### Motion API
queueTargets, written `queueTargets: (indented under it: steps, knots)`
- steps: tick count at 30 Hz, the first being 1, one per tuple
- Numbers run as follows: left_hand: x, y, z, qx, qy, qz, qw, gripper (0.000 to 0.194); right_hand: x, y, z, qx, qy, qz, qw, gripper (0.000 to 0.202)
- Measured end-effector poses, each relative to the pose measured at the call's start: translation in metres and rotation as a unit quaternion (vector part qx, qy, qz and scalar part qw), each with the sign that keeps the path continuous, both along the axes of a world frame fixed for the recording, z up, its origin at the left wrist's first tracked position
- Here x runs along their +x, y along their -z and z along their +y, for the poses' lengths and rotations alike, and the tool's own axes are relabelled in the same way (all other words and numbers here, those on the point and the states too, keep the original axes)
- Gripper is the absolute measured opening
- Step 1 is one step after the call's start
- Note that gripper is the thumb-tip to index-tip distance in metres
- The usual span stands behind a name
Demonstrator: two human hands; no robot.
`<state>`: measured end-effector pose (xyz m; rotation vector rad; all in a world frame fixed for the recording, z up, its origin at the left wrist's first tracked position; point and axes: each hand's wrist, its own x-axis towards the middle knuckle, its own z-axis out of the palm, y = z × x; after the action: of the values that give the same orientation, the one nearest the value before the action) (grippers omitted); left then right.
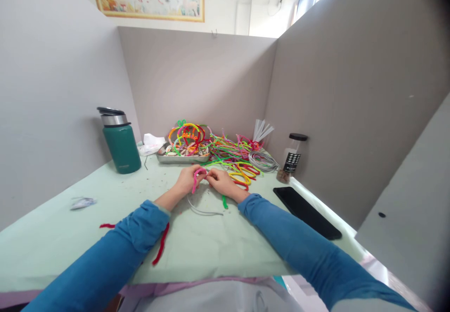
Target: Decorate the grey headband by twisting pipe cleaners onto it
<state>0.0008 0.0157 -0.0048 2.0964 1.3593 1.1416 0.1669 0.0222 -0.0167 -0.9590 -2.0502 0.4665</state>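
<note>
A pink pipe cleaner (pixel 195 181), bent into a curve, is held between my two hands over the middle of the table. My left hand (pixel 185 180) is closed on it, with the curve hanging near the fingers. The fingertips of my right hand (pixel 222 181) pinch at its right end, close to the left fingertips. Under my hands lies a thin grey wire (pixel 206 213). A short green pipe cleaner (pixel 225 202) sits below my right hand, and a red one (pixel 161 245) lies by my left sleeve.
Behind my hands are a metal tray (pixel 183 160) with coloured loops, a heap of pipe cleaners (pixel 232 148) and a coil of grey wire (pixel 263 162). A green bottle (pixel 122 148) stands left; a clear jar (pixel 290 159) and a black phone-like slab (pixel 307 212) are right. Partitions enclose the table.
</note>
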Motion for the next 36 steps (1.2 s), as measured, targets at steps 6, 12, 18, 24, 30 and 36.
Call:
queueTargets:
  steps: [6, 12, 18, 24, 30, 36]
  knots:
    - [-0.001, -0.001, 0.001, -0.01, 0.016, -0.006, 1.0, 0.032, 0.001, 0.001, 0.002, 0.005, 0.001, -0.002, 1.0, 0.014]
    - [-0.001, -0.004, 0.001, 0.009, 0.0, 0.032, 0.999, 0.028, 0.0, 0.002, 0.003, 0.003, 0.011, -0.006, 1.0, 0.015]
    - [0.003, -0.007, -0.003, 0.0, -0.016, 0.051, 0.999, 0.025, 0.0, 0.003, 0.004, 0.002, 0.009, -0.004, 1.0, 0.015]
    - [0.005, -0.01, -0.005, -0.041, -0.026, 0.069, 0.996, 0.028, 0.001, 0.003, 0.003, 0.01, 0.007, -0.003, 1.0, 0.015]
    - [0.001, -0.007, -0.002, -0.059, -0.021, 0.081, 0.995, 0.035, 0.001, 0.004, 0.004, 0.007, 0.009, 0.0, 1.0, 0.011]
    - [-0.001, -0.004, 0.001, -0.049, -0.001, 0.077, 0.996, 0.036, 0.0, 0.008, 0.007, 0.012, 0.011, 0.007, 1.0, 0.011]
